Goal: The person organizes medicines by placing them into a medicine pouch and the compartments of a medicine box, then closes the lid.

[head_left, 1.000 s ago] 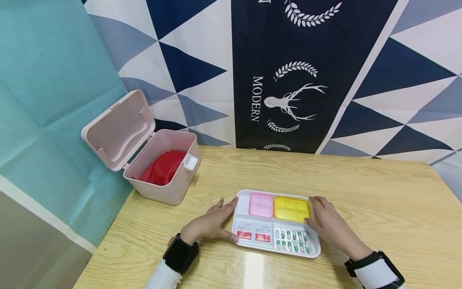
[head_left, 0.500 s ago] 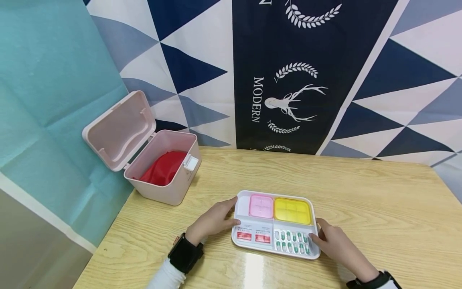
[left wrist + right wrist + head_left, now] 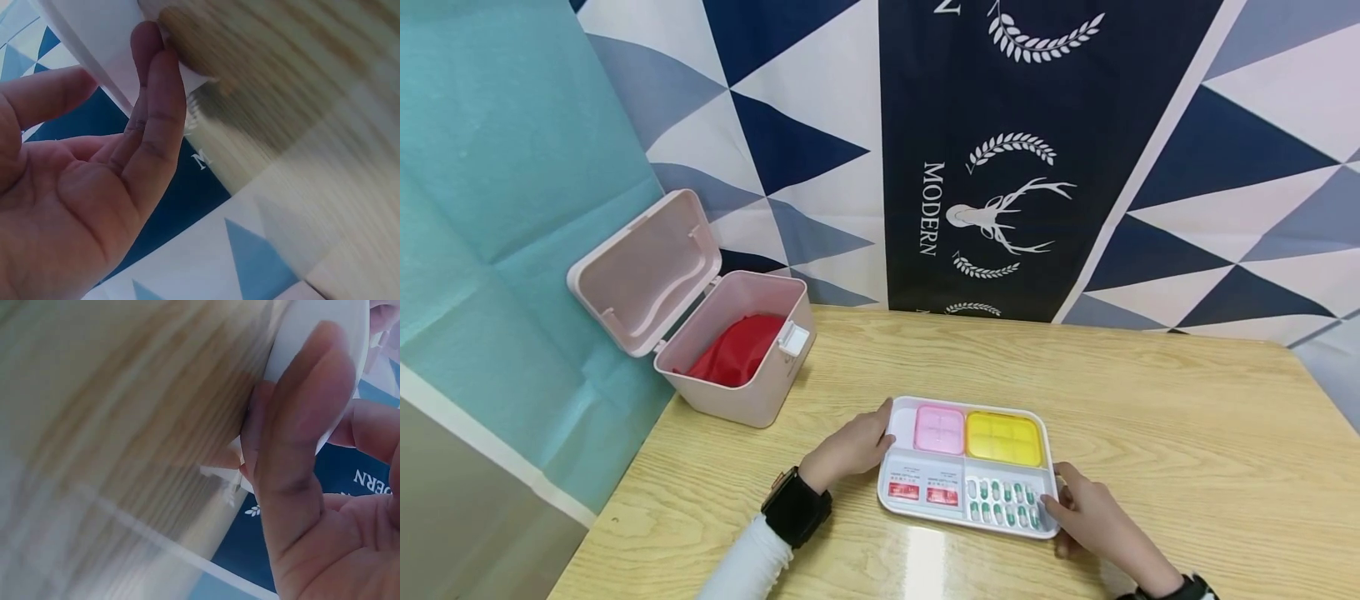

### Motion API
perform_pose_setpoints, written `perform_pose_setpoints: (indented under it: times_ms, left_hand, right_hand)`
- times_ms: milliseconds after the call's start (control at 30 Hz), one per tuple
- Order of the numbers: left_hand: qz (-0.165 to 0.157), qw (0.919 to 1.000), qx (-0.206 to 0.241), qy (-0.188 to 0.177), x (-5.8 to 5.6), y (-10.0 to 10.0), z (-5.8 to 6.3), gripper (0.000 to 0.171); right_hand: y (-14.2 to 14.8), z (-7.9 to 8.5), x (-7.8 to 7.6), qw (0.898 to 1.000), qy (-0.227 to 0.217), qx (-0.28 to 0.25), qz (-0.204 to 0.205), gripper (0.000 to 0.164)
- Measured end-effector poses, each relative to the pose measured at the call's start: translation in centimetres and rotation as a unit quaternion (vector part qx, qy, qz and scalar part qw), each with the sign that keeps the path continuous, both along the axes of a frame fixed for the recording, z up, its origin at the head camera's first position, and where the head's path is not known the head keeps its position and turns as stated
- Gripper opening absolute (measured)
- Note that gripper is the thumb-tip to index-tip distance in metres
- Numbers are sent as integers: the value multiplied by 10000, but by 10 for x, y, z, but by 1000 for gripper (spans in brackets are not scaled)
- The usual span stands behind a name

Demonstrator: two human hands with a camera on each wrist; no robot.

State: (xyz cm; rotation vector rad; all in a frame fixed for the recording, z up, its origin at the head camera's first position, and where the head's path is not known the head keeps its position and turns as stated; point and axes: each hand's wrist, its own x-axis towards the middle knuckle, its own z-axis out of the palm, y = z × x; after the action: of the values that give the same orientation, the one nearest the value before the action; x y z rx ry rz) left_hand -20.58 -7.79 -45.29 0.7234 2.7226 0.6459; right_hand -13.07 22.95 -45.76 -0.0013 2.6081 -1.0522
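A white compartment tray (image 3: 902, 421) is held level over the front middle of the table, one hand at each short end. My left hand (image 3: 852, 450) pinches its left end, thumb over the rim. In the left wrist view the fingers (image 3: 164, 106) reach under the tray's white underside (image 3: 94, 31). My right hand (image 3: 1093, 515) grips the right end the same way; the right wrist view shows fingers (image 3: 294, 444) beneath it. In the tray lie a pink pill box (image 3: 938, 430), a yellow pill box (image 3: 1003, 438), a blister pack of green-and-white capsules (image 3: 1002, 504) and two red-and-white packets (image 3: 903, 491).
A pale pink storage box (image 3: 775, 392) stands at the back left of the wooden table (image 3: 1165, 417). Its lid (image 3: 651, 267) is up, and red cloth (image 3: 737, 350) lies inside. Patterned fabric (image 3: 812, 125) hangs along the table's back edge.
Both hands have moved from lying spread at the tray's ends to gripping them, thumbs on top. The right hand slid toward the near corner. The tray has shifted very slightly left.
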Motion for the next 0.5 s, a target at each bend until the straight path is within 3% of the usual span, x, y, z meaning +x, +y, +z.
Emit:
perform_pose_setpoints:
  times_ms: [133, 300, 500]
  left_hand:
    - [106, 9997, 132, -194, -5, 2, -1, 55]
    - [455, 9979, 314, -339, -11, 6, -3, 50]
    - [585, 9973, 211, -379, -12, 9, 0, 47]
  right_hand:
    - [-1, 0, 2, 9997, -92, -213, -124, 51]
    - [-2, 0, 3, 9994, 9, -253, -250, 51]
    - [-5, 1, 5, 9984, 50, -319, -458, 52]
